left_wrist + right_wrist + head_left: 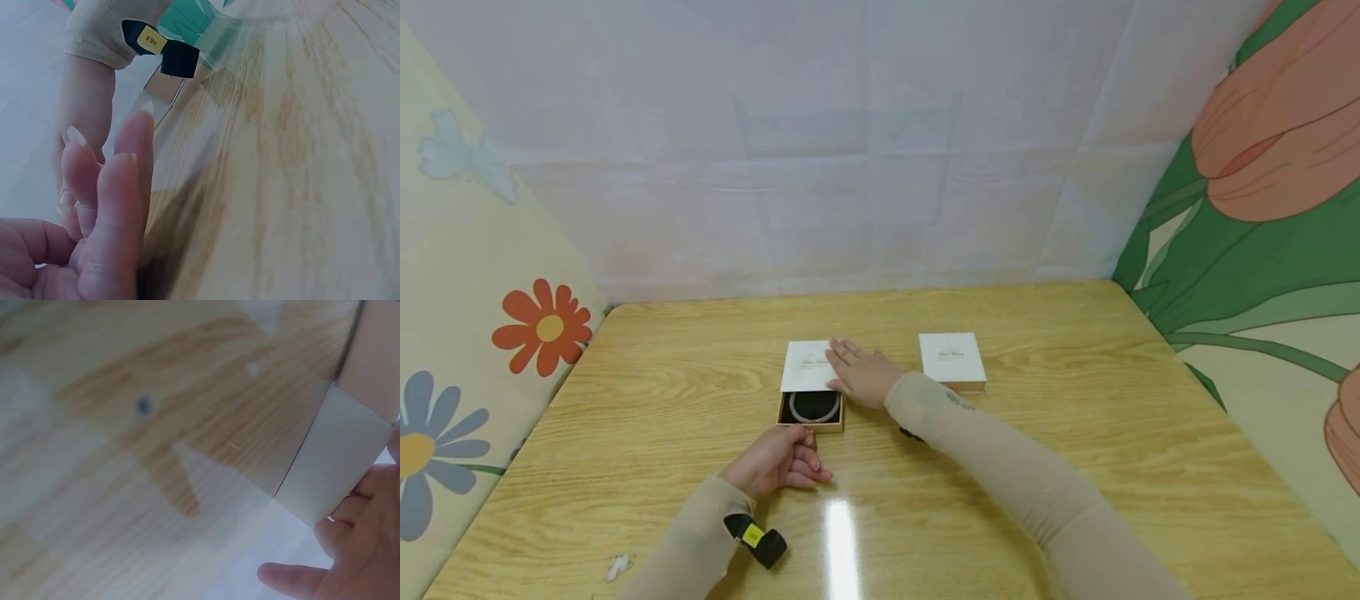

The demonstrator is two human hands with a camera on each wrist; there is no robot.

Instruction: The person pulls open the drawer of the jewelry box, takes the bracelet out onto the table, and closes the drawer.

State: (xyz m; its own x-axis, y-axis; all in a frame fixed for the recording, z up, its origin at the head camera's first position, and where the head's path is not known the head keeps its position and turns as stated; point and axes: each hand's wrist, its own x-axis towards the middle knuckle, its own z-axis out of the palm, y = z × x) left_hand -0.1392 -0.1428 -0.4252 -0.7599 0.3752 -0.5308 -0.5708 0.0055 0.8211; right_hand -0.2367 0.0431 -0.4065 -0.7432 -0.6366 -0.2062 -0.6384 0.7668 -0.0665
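1. Sleeves in pale beige cover our forearms. A black strap with a yellow label sits at the left wrist, and a small white scrap lies on the table outside the left forearm.
2. Our left hand meets the front of the tray, its outer fingers loosely bent. We cannot tell whether thumb and forefinger pinch that edge or only touch it; being there, they seem placed to govern how far the tray slides.
3. Just beyond the left hand, the tray juts from its white cover. We see a ring-shaped bangle inside, round a dark pad that probably keeps it centred.
4. Our right hand lies over the cover's right edge, fingers extended and grasping nothing, presumably bracing the cover against the left hand's work.
5. To the right of the right hand, well apart, we find a second white box, untouched.
6. Beyond both hands hangs a white backdrop.
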